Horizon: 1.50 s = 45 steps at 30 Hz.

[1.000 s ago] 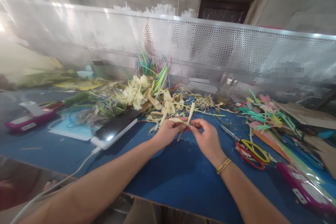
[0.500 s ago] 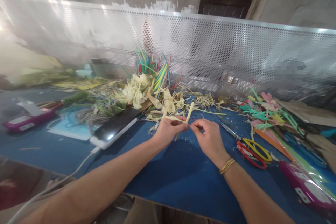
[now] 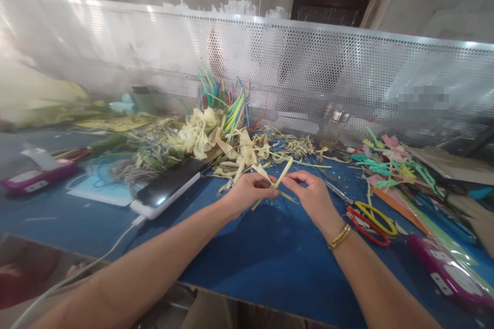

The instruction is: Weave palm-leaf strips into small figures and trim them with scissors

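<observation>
Pale yellow husk-like strips (image 3: 284,171) cross one another between my two hands, a little above the blue table. My left hand (image 3: 250,190) is closed, its thumb and fingers pinching them near the crossing. From the other side, my right hand (image 3: 309,193) has thumb and forefinger pressed together on the strips. Loose ends stick out above and below the fingertips. Just right of my right hand lie scissors (image 3: 372,222) with one red and one yellow handle. Behind my hands is a heap of dry pale husks (image 3: 247,151).
A phone-like device (image 3: 168,185) with a white cable lies at left. Purple power strips (image 3: 450,272) sit at both sides. Coloured stems (image 3: 235,108), a glass bottle (image 3: 335,128) and green and pink cut pieces (image 3: 393,164) stand before a perforated metal screen (image 3: 309,61).
My right hand has shifted slightly up and its fingers now meet the strips from the right. The upright strip leans further right, and the crossing shows more openly.
</observation>
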Available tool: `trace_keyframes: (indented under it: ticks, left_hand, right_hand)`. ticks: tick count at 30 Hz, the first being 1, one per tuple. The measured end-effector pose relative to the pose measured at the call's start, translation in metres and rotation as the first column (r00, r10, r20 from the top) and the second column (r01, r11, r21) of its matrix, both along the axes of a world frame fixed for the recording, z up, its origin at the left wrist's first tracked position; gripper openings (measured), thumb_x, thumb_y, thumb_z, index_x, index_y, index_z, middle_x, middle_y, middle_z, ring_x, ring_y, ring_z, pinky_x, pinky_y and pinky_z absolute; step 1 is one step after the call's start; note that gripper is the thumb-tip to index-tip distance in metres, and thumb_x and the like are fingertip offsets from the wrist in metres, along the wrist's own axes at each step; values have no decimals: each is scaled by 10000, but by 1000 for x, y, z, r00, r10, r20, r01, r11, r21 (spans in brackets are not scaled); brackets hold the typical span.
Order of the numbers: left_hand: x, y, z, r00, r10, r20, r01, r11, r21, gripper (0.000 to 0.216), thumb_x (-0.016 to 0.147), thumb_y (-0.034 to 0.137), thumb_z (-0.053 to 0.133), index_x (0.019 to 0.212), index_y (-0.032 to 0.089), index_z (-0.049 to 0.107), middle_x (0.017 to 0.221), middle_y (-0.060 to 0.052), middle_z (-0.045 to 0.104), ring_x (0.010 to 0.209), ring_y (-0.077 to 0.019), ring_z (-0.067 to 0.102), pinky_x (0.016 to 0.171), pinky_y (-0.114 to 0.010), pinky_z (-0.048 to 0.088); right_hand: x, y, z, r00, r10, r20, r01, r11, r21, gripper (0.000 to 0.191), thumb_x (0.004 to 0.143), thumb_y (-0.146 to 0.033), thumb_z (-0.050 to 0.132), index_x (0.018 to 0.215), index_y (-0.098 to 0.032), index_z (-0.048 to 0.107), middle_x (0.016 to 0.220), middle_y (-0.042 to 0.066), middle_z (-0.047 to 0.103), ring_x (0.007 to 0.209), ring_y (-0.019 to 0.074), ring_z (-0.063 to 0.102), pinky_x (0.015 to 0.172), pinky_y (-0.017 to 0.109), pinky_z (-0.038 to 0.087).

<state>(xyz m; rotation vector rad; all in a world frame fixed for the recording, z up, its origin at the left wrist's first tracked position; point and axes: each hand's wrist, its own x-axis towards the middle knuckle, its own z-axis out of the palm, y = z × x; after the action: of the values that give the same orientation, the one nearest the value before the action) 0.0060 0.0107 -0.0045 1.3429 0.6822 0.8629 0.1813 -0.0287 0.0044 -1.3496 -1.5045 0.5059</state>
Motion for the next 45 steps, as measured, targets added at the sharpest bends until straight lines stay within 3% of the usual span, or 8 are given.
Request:
trace_keyframes:
  ticks: [10, 15, 21, 27, 34, 37, 41, 45]
  left_hand:
    - [0, -2, -3, 998, -29, -56, 31, 999, 42, 181, 681, 310, 747, 696, 134, 704, 573, -11, 619, 586, -110, 543, 643, -252, 411]
    - [-3, -1, 1, 998, -57, -4, 57, 998, 23, 197, 674, 295, 760, 788, 141, 714, 594, -6, 633, 593, -107, 552, 661, -253, 421]
    - [-7, 0, 9, 952, -115, 283, 200, 935, -294, 418, 746, 266, 696, 1153, 206, 621, 824, -77, 710, 778, -177, 666, 654, -254, 449]
    - [2, -1, -1, 957, 3, 292, 60, 977, -206, 496, 595, 155, 819, 1069, 208, 683, 929, -53, 717, 815, -150, 641, 704, -244, 445]
    - [-5, 8, 2, 937, 137, 322, -75, 977, -198, 235, 707, 325, 752, 887, 178, 720, 785, -28, 699, 724, -108, 612, 661, -211, 436]
    - [-6, 7, 4, 962, 75, 264, -15, 975, -222, 231, 713, 337, 747, 871, 172, 711, 689, -11, 671, 645, -88, 590, 596, -194, 406]
    - [-3, 1, 4, 984, -22, 175, 62, 972, -227, 263, 697, 363, 755, 840, 150, 698, 660, -18, 654, 604, -85, 564, 540, -195, 364]
    - [-3, 0, 2, 991, -71, 115, 97, 965, -244, 276, 704, 403, 736, 782, 142, 685, 660, -36, 653, 584, -97, 552, 513, -210, 334]
  right_hand:
    - [-10, -3, -5, 966, -27, -256, 27, 1000, -5, 200, 707, -360, 685, 631, -191, 610, 645, -18, 576, 658, 142, 494, 685, 286, 391]
    - [-6, 0, -6, 929, 32, -370, -44, 999, -24, 205, 686, -372, 716, 663, -189, 626, 661, -20, 582, 660, 134, 491, 680, 281, 394]
    - [-7, 2, -3, 739, 74, -669, -107, 994, -8, 231, 659, -366, 755, 672, -214, 582, 635, -47, 589, 622, 125, 563, 661, 281, 452]
    - [-21, -4, -5, 604, 126, -787, -156, 987, 38, 187, 678, -321, 761, 733, -232, 606, 708, -25, 671, 694, 150, 650, 735, 316, 517]
    - [-8, 2, -10, 942, 115, -315, -129, 991, -23, 195, 683, -333, 753, 850, -235, 731, 901, 40, 732, 850, 217, 648, 820, 377, 486]
    - [3, 7, -9, 949, 16, -316, -20, 1000, -8, 193, 720, -369, 719, 867, -248, 744, 932, 36, 735, 890, 217, 641, 852, 377, 463]
    - [0, 5, -7, 949, 149, -277, -154, 988, 5, 196, 720, -375, 721, 863, -243, 745, 922, 34, 731, 871, 215, 634, 809, 355, 460]
    - [-10, 0, -9, 973, 138, -182, -131, 990, 50, 155, 749, -374, 701, 765, -221, 724, 783, 19, 709, 749, 184, 603, 719, 315, 443]
